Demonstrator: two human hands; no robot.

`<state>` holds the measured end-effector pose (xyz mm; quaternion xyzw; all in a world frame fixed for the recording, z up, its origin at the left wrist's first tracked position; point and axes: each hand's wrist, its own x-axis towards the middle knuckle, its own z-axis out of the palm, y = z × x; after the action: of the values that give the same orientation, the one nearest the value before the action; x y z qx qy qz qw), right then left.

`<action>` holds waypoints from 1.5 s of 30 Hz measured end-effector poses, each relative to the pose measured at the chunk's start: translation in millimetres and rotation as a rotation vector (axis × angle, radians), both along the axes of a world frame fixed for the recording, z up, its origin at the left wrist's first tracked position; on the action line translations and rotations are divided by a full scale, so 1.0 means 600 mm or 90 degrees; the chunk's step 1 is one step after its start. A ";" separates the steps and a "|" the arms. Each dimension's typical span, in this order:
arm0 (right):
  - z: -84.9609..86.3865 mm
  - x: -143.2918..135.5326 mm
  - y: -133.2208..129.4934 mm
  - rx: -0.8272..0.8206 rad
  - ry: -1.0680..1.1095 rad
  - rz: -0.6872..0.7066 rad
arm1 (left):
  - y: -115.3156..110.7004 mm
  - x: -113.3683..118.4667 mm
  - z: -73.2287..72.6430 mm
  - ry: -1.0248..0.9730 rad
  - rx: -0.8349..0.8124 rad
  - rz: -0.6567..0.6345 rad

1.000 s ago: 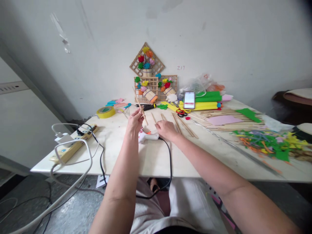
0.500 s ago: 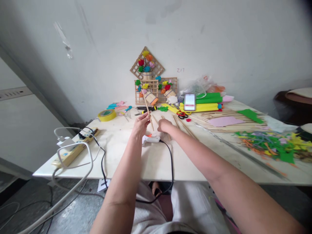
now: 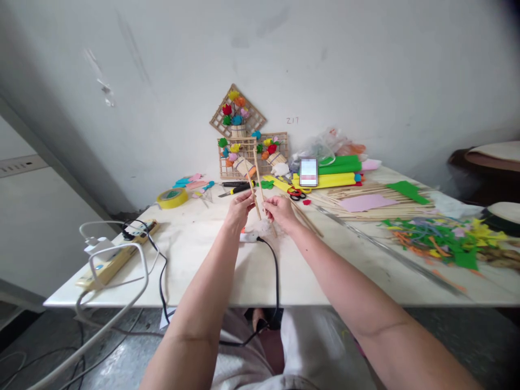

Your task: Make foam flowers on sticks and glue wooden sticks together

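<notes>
My left hand [image 3: 242, 210] pinches a thin wooden stick [image 3: 250, 181] that stands nearly upright. Close beside it, my right hand [image 3: 281, 211] grips a second wooden stick [image 3: 259, 176], also roughly upright. The two sticks are side by side with a small gap between them, and their lower ends point down at the tabletop. Just below my hands lies a white glue gun [image 3: 248, 237] with a black cord, partly covered by my left hand. A few more loose sticks [image 3: 309, 219] rest on the table right of my right hand.
Three stick lattices with felt flowers [image 3: 239, 111] lean on the wall. Yellow tape [image 3: 172, 199] and a power strip [image 3: 122, 254] are at left. A craft knife [image 3: 239, 188] and scissors [image 3: 297, 194] lie behind my hands. Felt scraps [image 3: 439, 238] and a stick pile [image 3: 365, 190] fill the right.
My right hand has come up from the table with a stick and now holds it beside the one in my left hand. The view has shifted slightly right.
</notes>
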<state>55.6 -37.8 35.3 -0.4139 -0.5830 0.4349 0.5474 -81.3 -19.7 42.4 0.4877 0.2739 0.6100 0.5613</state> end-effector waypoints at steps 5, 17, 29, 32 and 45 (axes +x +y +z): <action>0.003 0.006 0.004 -0.006 0.024 0.021 | 0.003 0.004 0.000 0.011 -0.007 0.032; 0.012 0.001 -0.008 -0.006 -0.066 0.034 | 0.005 -0.001 -0.007 -0.012 0.016 0.038; 0.006 -0.006 -0.007 -0.017 -0.095 0.010 | 0.005 0.001 -0.010 -0.014 0.010 0.036; 0.005 -0.008 -0.008 -0.017 -0.090 0.014 | 0.004 0.001 -0.011 -0.001 0.017 0.032; 0.007 -0.009 -0.011 -0.036 -0.081 0.031 | 0.000 0.003 -0.008 -0.001 0.009 0.033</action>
<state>50.1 -44.6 39.5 -0.4415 -0.6138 0.4377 0.4865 -79.5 -19.6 37.4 0.4836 0.2816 0.6267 0.5423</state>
